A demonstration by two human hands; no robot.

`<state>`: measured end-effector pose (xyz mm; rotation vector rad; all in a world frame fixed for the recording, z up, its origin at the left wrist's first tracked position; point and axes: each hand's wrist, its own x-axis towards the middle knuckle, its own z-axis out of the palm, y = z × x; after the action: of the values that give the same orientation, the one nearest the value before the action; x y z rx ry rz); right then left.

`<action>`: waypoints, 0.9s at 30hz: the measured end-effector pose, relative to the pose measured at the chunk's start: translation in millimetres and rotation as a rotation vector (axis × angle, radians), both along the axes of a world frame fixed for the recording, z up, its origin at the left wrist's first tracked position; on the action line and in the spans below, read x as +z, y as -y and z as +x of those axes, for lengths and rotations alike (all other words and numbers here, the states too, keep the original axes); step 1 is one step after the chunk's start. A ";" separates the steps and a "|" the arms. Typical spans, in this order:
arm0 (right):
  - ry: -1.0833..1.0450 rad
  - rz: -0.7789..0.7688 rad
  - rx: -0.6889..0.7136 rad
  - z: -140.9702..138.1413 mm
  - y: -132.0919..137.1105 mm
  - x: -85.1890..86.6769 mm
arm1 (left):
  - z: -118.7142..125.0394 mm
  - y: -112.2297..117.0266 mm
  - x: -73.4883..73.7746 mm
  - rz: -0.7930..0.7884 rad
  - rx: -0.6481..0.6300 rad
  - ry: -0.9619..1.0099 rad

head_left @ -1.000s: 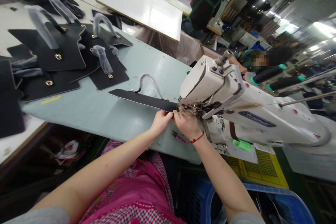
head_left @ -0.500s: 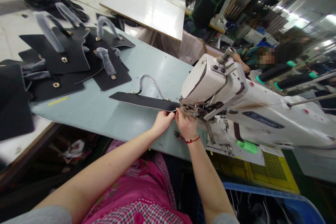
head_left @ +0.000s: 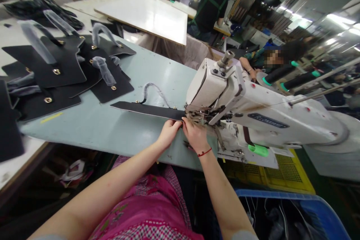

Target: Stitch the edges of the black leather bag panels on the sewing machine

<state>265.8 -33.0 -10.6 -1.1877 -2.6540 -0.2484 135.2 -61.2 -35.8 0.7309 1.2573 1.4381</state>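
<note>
A black leather panel (head_left: 146, 109) with a wrapped handle (head_left: 153, 89) lies across the pale blue table (head_left: 118, 127), its right end under the head of a white sewing machine (head_left: 239, 101). My left hand (head_left: 168, 133) pinches the panel's near edge just left of the needle. My right hand (head_left: 194, 135), with a red string at the wrist, is closed on the same edge right beside the needle area. Both hands touch each other.
Several black panels with gold fittings and wrapped handles (head_left: 64, 67) are stacked at the table's left. A white board (head_left: 146, 13) lies behind. Other people (head_left: 209, 5) work at far benches. A blue crate (head_left: 295, 213) and yellow tray (head_left: 281, 172) sit below the machine.
The view has shifted slightly; my hands stay pinched on the panel's edge at the needle, with the panel in almost the same place.
</note>
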 end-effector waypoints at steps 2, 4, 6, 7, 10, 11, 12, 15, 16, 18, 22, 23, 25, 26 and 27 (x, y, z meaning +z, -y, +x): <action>0.034 -0.033 -0.031 -0.2 1.0 5.2 | -0.7 1.4 -0.9 0.014 -0.002 -0.021; 0.050 -0.045 -0.071 -1.7 2.5 8.0 | -3.3 2.0 -2.8 0.038 -0.013 -0.060; 0.039 -0.040 -0.101 -3.4 4.9 8.0 | -7.7 1.9 -6.0 0.061 -0.030 -0.111; 0.021 -0.032 -0.107 -4.1 6.3 7.1 | -10.5 1.5 -7.9 0.071 -0.042 -0.139; -0.072 0.030 -0.094 -5.5 10.3 1.1 | -18.7 -1.2 -13.5 0.104 -0.091 -0.217; -0.104 0.061 -0.085 -6.2 11.3 -1.6 | -20.7 -2.5 -14.7 0.117 -0.115 -0.233; -0.131 0.093 -0.081 -7.1 12.0 -4.3 | -22.2 -3.7 -15.5 0.130 -0.140 -0.242; -0.173 0.171 -0.106 -11.6 12.6 -11.8 | -22.9 -6.3 -16.4 0.147 -0.202 -0.244; -0.181 0.191 -0.121 -13.5 12.4 -13.8 | -22.2 -6.7 -16.6 0.144 -0.212 -0.240; -0.200 0.231 -0.146 -17.3 11.7 -16.9 | -20.0 -6.7 -17.9 0.134 -0.219 -0.226; -0.238 0.296 -0.205 -23.1 9.9 -21.2 | -14.5 -5.7 -23.8 0.111 -0.199 -0.185; -0.247 0.310 -0.221 -24.5 9.4 -22.5 | -13.2 -5.4 -25.2 0.103 -0.186 -0.174; -0.269 0.339 -0.250 -27.3 8.6 -26.0 | -11.1 -4.7 -27.0 0.092 -0.162 -0.155; -0.282 0.353 -0.262 -28.7 8.3 -28.0 | -10.6 -4.4 -27.2 0.089 -0.153 -0.147; -0.296 0.365 -0.272 -29.8 8.3 -29.9 | -10.6 -4.1 -26.9 0.087 -0.150 -0.140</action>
<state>235.9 -41.3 -40.5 -1.3349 -2.0824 -0.5311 124.6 -57.2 -62.7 0.9784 1.2239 1.3445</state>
